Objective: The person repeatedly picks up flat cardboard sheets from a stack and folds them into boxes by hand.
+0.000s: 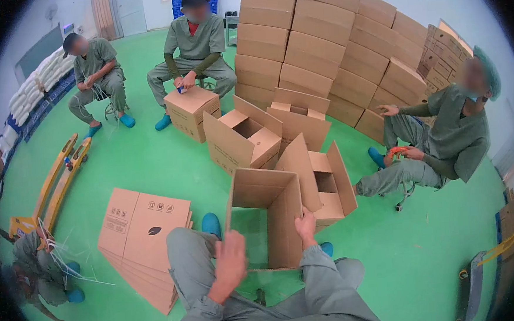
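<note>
An opened-out cardboard box (284,229) stands between my knees, with green floor visible through it. My right hand (305,226) grips its right wall, the thumb near the upper edge. My left hand (229,266) is blurred by motion beside the box's near left corner; whether it touches the cardboard cannot be told. Just beyond my right hand stands another carton (329,205) with its long flaps raised and its short flaps folded in. On the floor to my left lies a fanned stack of flat cartons (145,238) with printed symbols.
Two more open cartons (229,146) (301,129) and a closed carton (191,103) stand ahead, before a tall carton stack (311,38). Co-workers sit left, ahead and right (458,126); another person (38,266) crouches with white straps near a yellow pallet jack (59,181).
</note>
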A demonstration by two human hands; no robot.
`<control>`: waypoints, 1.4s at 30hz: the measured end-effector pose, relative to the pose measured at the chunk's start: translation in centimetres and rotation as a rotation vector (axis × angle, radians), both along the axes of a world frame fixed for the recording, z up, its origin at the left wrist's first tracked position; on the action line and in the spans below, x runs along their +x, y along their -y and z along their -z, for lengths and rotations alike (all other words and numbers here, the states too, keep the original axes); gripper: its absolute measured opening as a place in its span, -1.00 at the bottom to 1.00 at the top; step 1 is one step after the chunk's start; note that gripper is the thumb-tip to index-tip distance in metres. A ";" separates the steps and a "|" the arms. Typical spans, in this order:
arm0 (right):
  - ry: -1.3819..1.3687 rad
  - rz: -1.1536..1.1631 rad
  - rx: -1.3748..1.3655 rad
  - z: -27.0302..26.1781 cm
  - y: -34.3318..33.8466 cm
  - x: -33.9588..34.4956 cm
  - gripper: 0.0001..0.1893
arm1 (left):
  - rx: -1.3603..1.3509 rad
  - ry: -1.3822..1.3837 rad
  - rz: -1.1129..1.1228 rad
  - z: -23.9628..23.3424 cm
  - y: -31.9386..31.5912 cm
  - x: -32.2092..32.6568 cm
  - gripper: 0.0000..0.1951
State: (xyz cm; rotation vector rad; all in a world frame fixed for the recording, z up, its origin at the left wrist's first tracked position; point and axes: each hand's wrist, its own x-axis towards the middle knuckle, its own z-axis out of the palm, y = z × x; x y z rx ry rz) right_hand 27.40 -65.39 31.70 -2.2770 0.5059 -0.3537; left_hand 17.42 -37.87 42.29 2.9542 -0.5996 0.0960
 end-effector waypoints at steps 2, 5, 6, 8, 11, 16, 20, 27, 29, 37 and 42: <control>0.046 -0.010 -0.025 1.3 1.6 1.0 -0.60 | -0.177 -0.174 0.170 0.0 3.6 -0.3 -0.47; 0.031 -0.100 0.005 0.5 -0.1 0.4 -0.62 | 0.037 -0.616 0.228 5.5 5.0 0.2 -0.55; 0.002 -0.141 0.030 -1.1 -0.8 0.1 -0.62 | -0.027 -0.630 0.184 6.1 4.6 1.8 -0.49; -0.112 -0.192 0.030 -3.9 -3.0 -1.6 -0.62 | -0.085 -0.658 0.133 8.0 3.7 4.1 -0.43; -0.212 -0.241 -0.072 -3.8 -3.5 -3.7 -0.59 | -0.085 -0.861 -0.126 11.2 4.7 7.0 -0.33; -0.329 -0.226 -0.107 -4.4 -3.2 -4.9 -0.60 | 0.152 -1.020 -0.198 14.2 6.6 9.2 -0.18; -0.319 -0.204 -0.077 -4.1 -3.4 -4.4 -0.61 | -0.026 -0.197 0.001 10.0 7.4 14.2 0.06; -0.273 -0.207 -0.059 -4.5 -3.7 -5.1 -0.63 | -0.110 -0.302 0.039 1.1 5.6 19.7 0.27; -0.269 -0.209 -0.070 -4.4 -3.1 -4.3 -0.63 | 0.025 -0.385 0.105 2.3 6.0 16.5 0.40; -0.119 -0.240 -0.160 -3.7 -8.8 -5.6 -0.49 | 0.268 -0.248 0.259 14.0 4.4 11.7 0.24; -0.160 -0.255 -0.396 2.4 -13.0 -8.6 -0.33 | 0.498 -0.568 0.302 2.9 2.4 15.3 -0.15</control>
